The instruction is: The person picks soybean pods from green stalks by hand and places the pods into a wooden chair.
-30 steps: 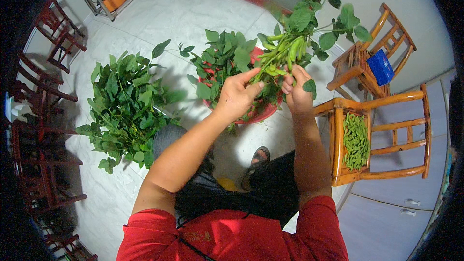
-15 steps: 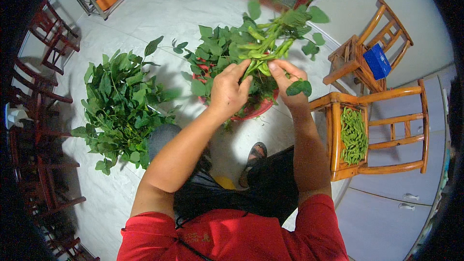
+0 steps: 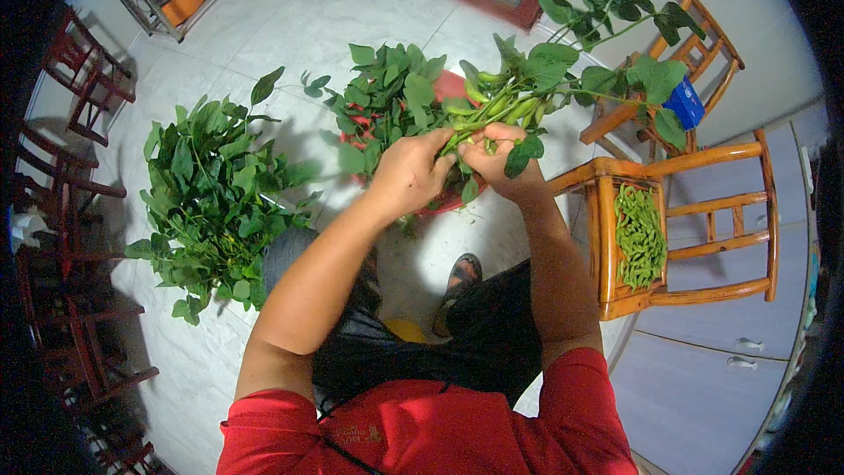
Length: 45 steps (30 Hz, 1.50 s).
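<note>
A soybean plant (image 3: 514,105) with green pods and broad leaves is held out over a red basin (image 3: 451,86). My left hand (image 3: 411,171) is closed round the stem end. Close beside it, my right hand (image 3: 505,165) pinches the plant among its lower pods; the fingertips partly hide what exactly they grip. Leafy tops of the held plant reach up and right. Under it, cut leaves and stalks (image 3: 396,92) fill much of the basin. Picked pods (image 3: 640,237) lie heaped on the seat of a wooden chair (image 3: 607,273) at my right.
A large pile of leafy soybean plants (image 3: 211,202) lies on the floor at my left knee. Beyond the pod chair stands another wooden chair (image 3: 615,119) with a blue box (image 3: 684,104). Dark wooden chairs (image 3: 83,185) line the left side. White cabinets (image 3: 703,387) are at the right.
The plant has swung down and to the right, its leafy tops now spreading toward the far chair. My right hand has shifted slightly left and lower, its thumb closer to my left hand.
</note>
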Available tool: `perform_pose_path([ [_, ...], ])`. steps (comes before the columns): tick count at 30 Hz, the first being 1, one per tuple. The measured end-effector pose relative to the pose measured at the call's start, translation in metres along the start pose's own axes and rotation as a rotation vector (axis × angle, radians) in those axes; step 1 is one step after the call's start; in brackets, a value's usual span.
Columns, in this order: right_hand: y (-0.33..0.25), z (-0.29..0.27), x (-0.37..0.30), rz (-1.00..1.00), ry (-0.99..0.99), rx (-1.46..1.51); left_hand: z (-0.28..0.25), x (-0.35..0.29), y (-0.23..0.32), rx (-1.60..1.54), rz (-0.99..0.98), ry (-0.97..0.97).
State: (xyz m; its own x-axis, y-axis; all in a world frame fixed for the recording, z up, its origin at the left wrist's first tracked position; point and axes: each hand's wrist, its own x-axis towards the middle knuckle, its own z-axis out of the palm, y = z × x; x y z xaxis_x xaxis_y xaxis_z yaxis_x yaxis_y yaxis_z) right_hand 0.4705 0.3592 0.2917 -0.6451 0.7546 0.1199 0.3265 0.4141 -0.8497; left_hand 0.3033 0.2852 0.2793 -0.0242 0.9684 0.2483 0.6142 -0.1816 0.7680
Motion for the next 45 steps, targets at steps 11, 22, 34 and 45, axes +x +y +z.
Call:
perform_pose_path([
  [11,0.033,0.02,0.012,-0.083,0.047,-0.029,0.007,-0.002,0.002,0.029,-0.157,0.045],
  [22,0.04,-0.027,0.013,0.097,0.361,1.4,-0.005,0.012,-0.007,-0.709,-0.435,0.194],
  [34,-0.011,0.023,0.007,0.214,0.051,1.01,-0.009,0.012,-0.019,-0.601,-0.331,0.291],
  [45,-0.012,0.025,0.003,0.127,0.194,0.744,0.006,0.009,-0.016,-0.134,-0.005,0.534],
])
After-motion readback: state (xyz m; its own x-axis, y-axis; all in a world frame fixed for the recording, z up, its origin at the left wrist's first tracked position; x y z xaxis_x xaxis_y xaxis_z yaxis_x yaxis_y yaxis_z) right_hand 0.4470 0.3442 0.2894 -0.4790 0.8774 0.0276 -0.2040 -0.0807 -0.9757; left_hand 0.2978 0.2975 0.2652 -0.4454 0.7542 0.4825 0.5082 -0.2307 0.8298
